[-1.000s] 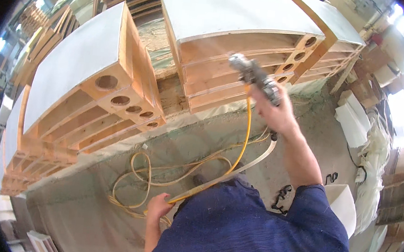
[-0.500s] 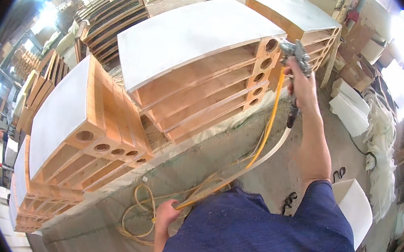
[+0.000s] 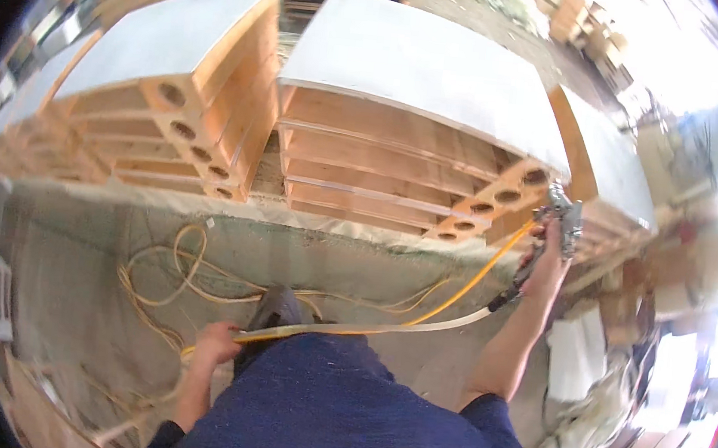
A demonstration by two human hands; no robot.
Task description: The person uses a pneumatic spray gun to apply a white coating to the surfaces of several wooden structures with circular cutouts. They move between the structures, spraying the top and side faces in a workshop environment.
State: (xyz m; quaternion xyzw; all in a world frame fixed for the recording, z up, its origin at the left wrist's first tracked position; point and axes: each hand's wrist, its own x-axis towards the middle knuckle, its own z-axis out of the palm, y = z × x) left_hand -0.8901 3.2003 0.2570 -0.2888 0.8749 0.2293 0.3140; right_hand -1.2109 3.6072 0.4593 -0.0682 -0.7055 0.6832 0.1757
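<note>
In my right hand I grip a metal spray gun, held at the near right corner of a stack of wooden frames. A white panel covers the top of that stack. From the gun run a yellow hose and a whitish hose, which cross in front of my body to the left. My left hand is closed around the hoses low at my left side. Whether the gun touches the panel I cannot tell.
More white-topped wooden stacks stand to the left and right. Loose hose loops lie on the floor by my feet. White foam-like blocks and a heap of pale wrapping are at the right.
My view has turned to the right, so the stacks appear shifted and levelled. The spray gun stays near the stack's right corner; my left hand still holds the hoses.
</note>
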